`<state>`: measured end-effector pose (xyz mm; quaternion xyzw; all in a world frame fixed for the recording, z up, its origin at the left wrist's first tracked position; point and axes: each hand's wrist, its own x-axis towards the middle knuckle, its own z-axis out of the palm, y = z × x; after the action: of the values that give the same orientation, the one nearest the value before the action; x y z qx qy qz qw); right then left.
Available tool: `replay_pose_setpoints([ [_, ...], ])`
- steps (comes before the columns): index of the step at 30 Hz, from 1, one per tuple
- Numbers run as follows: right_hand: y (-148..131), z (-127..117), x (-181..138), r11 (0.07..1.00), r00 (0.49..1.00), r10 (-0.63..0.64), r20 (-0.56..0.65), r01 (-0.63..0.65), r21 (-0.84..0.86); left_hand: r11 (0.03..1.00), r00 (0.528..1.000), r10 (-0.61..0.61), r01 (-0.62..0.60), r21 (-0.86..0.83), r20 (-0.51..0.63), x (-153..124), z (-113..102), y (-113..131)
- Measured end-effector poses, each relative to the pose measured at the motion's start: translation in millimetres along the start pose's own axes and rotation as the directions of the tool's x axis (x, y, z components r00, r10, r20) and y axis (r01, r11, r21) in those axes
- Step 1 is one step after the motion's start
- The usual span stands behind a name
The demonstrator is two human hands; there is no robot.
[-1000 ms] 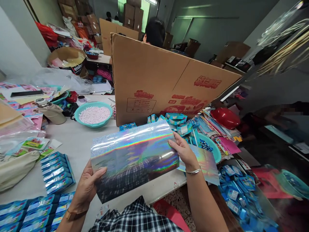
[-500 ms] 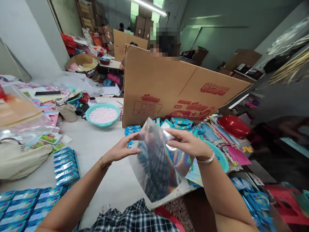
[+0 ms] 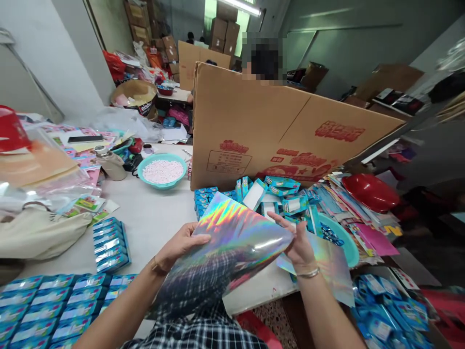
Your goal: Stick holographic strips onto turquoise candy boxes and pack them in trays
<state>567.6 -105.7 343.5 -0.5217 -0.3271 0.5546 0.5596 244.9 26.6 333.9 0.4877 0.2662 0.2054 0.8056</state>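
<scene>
The holographic sheet (image 3: 232,247) has tilted flatter, left hand (image 3: 179,247) and right hand (image 3: 296,242) pinching its edges.

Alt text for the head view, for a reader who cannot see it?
A left hand and right hand hold a curved holographic sheet by its sides above a white table. Blue packets, a teal bowl of pellets and an upright cardboard panel surround it.

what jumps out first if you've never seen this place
The rainbow-shimmering holographic sheet is held at centre front between the left hand and right hand. Behind it a tall cardboard box stands across the table, with a teal bowl of pale pellets to its left and rows of blue packets at the near left.
</scene>
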Motion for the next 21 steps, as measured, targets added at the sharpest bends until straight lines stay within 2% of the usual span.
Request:
replay_pose_setpoints([
  [2,24,7,-10,0.998,0.993,-0.038,-0.109,0.043,0.044,0.999,0.998,-0.01,0.008,-0.046,-0.056,-2,0,-5],
  [5,46,27,-25,0.997,0.974,-0.069,-0.218,0.062,-0.035,0.996,0.991,-0.019,0.006,-0.092,-0.136,-6,2,-8],
  [8,50,49,-38,0.988,0.946,-0.117,-0.301,0.079,-0.135,0.994,0.985,-0.029,0.011,-0.106,-0.173,-8,4,-9],
  [12,46,64,-46,0.96,0.862,-0.225,-0.454,0.118,-0.253,0.991,0.975,-0.102,0.083,-0.104,-0.196,-9,6,-11],
  [15,43,62,-48,0.946,0.877,-0.221,-0.427,0.087,-0.312,0.991,0.972,-0.109,0.089,-0.099,-0.21,-11,9,-13],
  [18,39,58,-50,0.936,0.912,-0.192,-0.363,0.059,-0.346,0.996,0.972,-0.057,0.039,-0.084,-0.229,-16,12,-12],
  [21,37,57,-49,0.918,0.915,-0.195,-0.354,0.044,-0.393,0.998,0.977,0.003,-0.017,-0.061,-0.215,-22,12,-8],
])
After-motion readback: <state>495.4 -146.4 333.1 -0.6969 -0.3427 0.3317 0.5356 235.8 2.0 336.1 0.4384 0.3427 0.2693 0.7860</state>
